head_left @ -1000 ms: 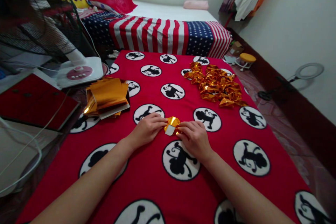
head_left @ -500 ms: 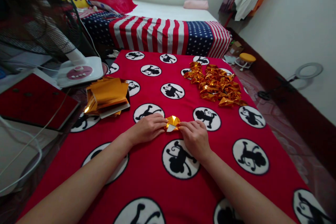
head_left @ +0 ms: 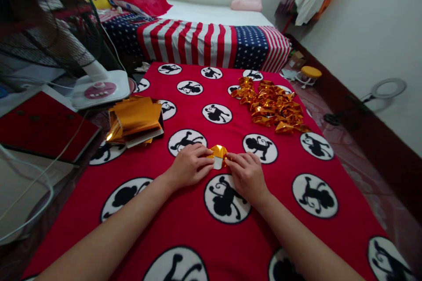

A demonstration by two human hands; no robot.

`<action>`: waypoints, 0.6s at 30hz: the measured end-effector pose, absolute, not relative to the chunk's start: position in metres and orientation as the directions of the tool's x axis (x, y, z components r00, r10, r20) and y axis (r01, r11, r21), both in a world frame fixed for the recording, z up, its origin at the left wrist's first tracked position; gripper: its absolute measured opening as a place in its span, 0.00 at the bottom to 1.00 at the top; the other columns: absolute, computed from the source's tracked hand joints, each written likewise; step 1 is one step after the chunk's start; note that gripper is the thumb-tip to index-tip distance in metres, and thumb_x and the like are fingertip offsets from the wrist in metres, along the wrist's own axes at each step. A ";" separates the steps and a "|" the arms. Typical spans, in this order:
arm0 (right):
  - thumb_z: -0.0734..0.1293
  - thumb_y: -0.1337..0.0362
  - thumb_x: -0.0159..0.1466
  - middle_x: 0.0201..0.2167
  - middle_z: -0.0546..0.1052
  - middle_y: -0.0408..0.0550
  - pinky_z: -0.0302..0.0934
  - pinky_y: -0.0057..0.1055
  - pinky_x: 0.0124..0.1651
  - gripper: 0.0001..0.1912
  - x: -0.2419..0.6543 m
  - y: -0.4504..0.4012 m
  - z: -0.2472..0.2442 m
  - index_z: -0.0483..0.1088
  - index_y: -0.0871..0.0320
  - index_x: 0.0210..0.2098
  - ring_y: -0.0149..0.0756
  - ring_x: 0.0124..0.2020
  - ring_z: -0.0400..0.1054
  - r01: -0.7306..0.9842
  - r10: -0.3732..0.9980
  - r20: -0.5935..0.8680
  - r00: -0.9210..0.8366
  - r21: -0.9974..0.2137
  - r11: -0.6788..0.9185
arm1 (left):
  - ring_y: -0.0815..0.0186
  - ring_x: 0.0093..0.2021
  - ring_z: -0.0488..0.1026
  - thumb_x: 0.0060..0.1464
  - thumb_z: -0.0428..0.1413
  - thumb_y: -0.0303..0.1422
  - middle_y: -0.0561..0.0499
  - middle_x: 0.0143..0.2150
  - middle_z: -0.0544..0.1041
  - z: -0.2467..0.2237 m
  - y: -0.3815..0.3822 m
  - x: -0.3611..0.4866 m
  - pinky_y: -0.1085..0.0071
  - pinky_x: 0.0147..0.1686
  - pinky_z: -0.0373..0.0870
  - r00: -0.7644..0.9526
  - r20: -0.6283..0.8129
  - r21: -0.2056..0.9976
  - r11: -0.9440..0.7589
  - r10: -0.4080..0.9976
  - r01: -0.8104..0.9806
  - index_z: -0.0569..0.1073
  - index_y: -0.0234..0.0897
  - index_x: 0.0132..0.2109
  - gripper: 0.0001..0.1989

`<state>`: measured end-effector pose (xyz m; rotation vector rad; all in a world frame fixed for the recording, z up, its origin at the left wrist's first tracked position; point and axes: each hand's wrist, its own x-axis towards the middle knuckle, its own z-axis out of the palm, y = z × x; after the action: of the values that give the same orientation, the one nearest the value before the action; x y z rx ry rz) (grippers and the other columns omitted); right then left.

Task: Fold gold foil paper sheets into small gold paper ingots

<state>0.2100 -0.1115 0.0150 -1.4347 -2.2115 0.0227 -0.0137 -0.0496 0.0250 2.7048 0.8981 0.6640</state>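
Between my two hands lies a small piece of folded gold foil paper point(head_left: 218, 152), shiny gold on top with a pale inner side showing toward me. My left hand point(head_left: 191, 163) grips its left end, thumb and fingers closed together. The right end is pinched by the fingers of my right hand point(head_left: 248, 174). Both hands rest on the red cloth point(head_left: 184, 210) printed with black monkeys in white circles. To the far right sits a pile of folded gold foil pieces point(head_left: 272, 105). On the left is a stack of flat gold foil sheets point(head_left: 138, 118).
A white fan base point(head_left: 108, 88) stands past the left edge, with a red-topped box point(head_left: 42, 120) and white cables near it. Behind is a bed point(head_left: 211, 44) with striped and starred cloth. A yellow stool point(head_left: 311, 72) and a ring light point(head_left: 389, 89) stand right.
My left hand has shifted slightly toward me and right, its thumb now nearer the pale side. The pale part of the folded paper shows lower. My right hand has barely moved.
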 end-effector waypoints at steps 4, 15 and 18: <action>0.62 0.70 0.66 0.52 0.76 0.45 0.53 0.44 0.54 0.12 0.209 -0.113 0.015 0.74 0.53 0.45 0.41 0.48 0.66 0.853 0.877 0.377 -0.298 -0.308 0.422 | 0.61 0.46 0.71 0.59 0.55 0.36 0.48 0.43 0.78 0.021 -0.062 0.004 0.61 0.46 0.68 0.487 0.349 0.467 -0.599 0.801 0.651 0.80 0.40 0.35 0.09; 0.67 0.66 0.64 0.45 0.77 0.45 0.54 0.42 0.52 0.04 0.195 -0.112 0.019 0.75 0.54 0.35 0.40 0.45 0.66 0.850 0.918 0.375 -0.126 -0.437 0.295 | 0.60 0.45 0.70 0.52 0.62 0.32 0.50 0.40 0.77 0.017 -0.069 0.021 0.59 0.45 0.68 0.296 0.350 0.574 -0.454 0.888 0.682 0.77 0.40 0.29 0.05; 0.69 0.65 0.62 0.44 0.77 0.46 0.55 0.42 0.51 0.01 0.193 -0.111 0.017 0.75 0.54 0.34 0.41 0.45 0.66 0.849 0.918 0.386 -0.093 -0.452 0.275 | 0.59 0.45 0.70 0.51 0.62 0.32 0.50 0.40 0.77 0.016 -0.070 0.020 0.58 0.44 0.68 0.292 0.367 0.591 -0.463 0.884 0.660 0.77 0.41 0.30 0.03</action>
<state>0.1930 -0.1112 0.0173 -1.5848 -1.9492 0.1490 0.0197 -0.0701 0.0158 2.2394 1.3979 0.9586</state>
